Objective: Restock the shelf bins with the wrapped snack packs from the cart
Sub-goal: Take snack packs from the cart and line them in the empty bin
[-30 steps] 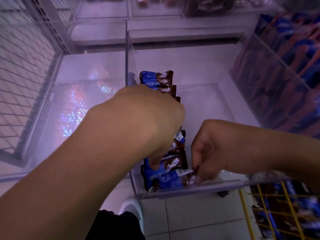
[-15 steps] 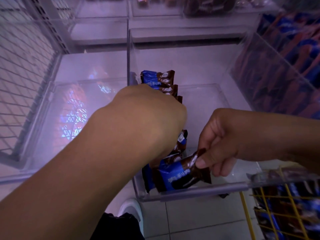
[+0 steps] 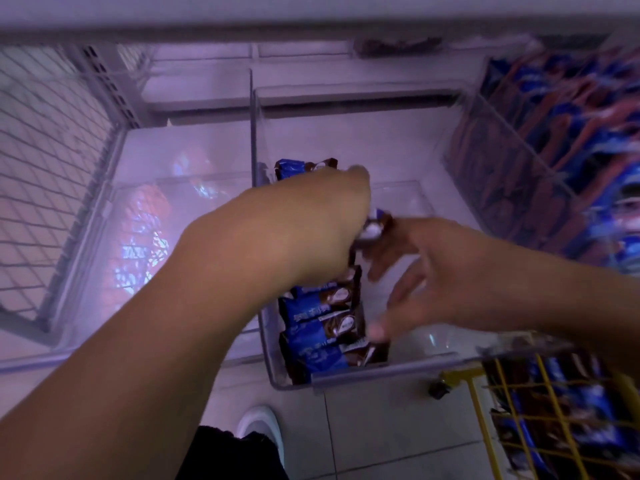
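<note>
Blue-brown snack pack [image 3: 375,226] now sits under the left hand [image 3: 311,226]; right hand [image 3: 412,271] has let go, fingers spread.

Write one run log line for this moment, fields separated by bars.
left hand holds snack pack over clear bin | right hand open | row of packs inside

We see a row of snack packs [image 3: 320,327] along the left wall inside the middle bin [image 3: 381,375]. Our left hand [image 3: 304,230] is over the row, our right hand [image 3: 415,271] just right of it. Another bin [image 3: 104,271] sits left; the cart [image 3: 554,410] stands near right.
</note>
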The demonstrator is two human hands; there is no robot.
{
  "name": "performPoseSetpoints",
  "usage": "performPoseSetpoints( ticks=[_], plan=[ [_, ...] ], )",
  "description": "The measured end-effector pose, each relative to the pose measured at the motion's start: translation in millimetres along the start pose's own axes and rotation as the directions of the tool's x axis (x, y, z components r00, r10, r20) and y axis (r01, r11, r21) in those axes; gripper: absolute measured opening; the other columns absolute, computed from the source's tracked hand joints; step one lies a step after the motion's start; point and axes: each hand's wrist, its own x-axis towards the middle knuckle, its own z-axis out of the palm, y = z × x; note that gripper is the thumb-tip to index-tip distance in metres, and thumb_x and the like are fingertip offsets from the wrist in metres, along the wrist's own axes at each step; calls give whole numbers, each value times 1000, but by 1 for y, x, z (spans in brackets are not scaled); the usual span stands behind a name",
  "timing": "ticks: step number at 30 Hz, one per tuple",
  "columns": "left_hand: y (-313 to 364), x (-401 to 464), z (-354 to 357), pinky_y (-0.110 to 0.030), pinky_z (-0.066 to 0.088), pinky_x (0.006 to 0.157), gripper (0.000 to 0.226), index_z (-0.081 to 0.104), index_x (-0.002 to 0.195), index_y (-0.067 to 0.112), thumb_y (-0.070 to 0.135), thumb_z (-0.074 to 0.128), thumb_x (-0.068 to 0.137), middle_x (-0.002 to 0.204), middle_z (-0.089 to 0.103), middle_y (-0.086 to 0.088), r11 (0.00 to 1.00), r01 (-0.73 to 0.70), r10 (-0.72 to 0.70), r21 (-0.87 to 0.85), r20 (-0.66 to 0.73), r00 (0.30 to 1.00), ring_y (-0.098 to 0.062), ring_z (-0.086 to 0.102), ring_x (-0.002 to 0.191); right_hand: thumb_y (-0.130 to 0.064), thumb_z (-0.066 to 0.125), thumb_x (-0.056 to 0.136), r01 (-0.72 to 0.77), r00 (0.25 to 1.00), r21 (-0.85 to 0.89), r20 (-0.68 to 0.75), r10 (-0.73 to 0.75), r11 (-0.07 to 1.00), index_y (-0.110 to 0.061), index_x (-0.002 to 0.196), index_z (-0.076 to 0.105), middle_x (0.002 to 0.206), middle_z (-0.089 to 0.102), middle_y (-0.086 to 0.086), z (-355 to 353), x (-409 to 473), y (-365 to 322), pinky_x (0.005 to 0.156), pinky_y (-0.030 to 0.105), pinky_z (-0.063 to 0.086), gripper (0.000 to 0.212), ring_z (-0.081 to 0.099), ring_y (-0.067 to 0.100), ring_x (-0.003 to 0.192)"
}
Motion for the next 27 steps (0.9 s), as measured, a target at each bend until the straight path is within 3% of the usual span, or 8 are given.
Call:
performPoseSetpoints(
  ticks=[2, 5, 9, 12, 16, 21, 24, 27],
  plan=[
    [0, -2, -6, -25, 30, 50, 56, 35, 106, 19, 26, 82, 76, 83, 42, 4, 994, -6, -4, -111, -90, 996, -8, 42, 67, -45, 87, 59, 83, 984, 177, -169, -53, 981, -33, 119, 59, 110, 64, -11, -12, -6, -3, 66, 37, 62, 67, 74, 17, 79],
    [8, -2, -8, -22, 27, 50, 70, 35, 107, 18, 34, 90, 65, 82, 41, 6, 969, 22, -46, -247, -93, 995, -7, 41, 67, -21, 80, 79, 223, 933, 117, -315, -177, 968, -15, 115, 65, 106, 69, 2, -25, 0, -1, 65, 43, 58, 40, 71, 28, 76],
    [17, 2, -7, -28, 37, 69, 81, 37, 124, 11, 29, 90, 65, 101, 47, -3, 936, 114, -179, -333, -171, 969, -20, 47, 88, -8, 78, 82, 92, 937, 67, -343, -64, 993, 0, 98, 72, 88, 72, 24, -45, 14, 5, 62, 31, 49, 19, 61, 17, 69],
    [18, 8, 5, -33, 45, 82, 64, 39, 135, 6, 30, 73, 86, 124, 52, -13, 957, 206, -235, -204, -128, 963, -29, 55, 108, -18, 79, 81, -117, 883, -111, -467, 52, 987, -5, 94, 75, 88, 75, 17, -64, 36, 13, 76, 37, 58, 19, 71, 23, 79],
    [25, 9, 21, -45, 46, 103, 50, 42, 141, 5, 24, 54, 96, 141, 44, -16, 973, 212, -226, 95, 169, 959, -32, 49, 124, -20, 74, 84, -369, 763, -158, -614, 202, 916, -1, 108, 69, 97, 70, 15, -65, 77, 19, 80, 35, 57, 31, 71, 31, 96],
    [21, 8, 17, -42, 48, 100, 51, 44, 138, 11, 22, 63, 92, 134, 52, -9, 962, 250, -268, 114, 193, 944, -28, 54, 120, -25, 68, 92, -377, 672, 30, -679, 296, 926, -5, 119, 65, 116, 66, 13, -48, 117, 27, 75, 26, 50, 33, 65, 25, 99],
    [22, 11, 16, -39, 47, 95, 50, 45, 136, 11, 22, 64, 91, 128, 55, -8, 956, 246, -278, 159, 231, 932, -26, 55, 116, -31, 67, 93, -303, 654, 134, -691, 308, 944, -9, 115, 69, 112, 68, 8, -40, 127, 27, 61, 22, 39, 31, 56, 16, 84],
    [22, 13, 14, -40, 46, 93, 51, 46, 135, 11, 21, 67, 89, 108, 52, -6, 950, 269, -303, 160, 251, 919, -27, 55, 113, -29, 69, 91, -285, 624, 186, -708, 329, 940, -10, 112, 72, 110, 71, 7, -39, 134, 32, 65, 23, 42, 28, 64, 17, 91]
  ],
)
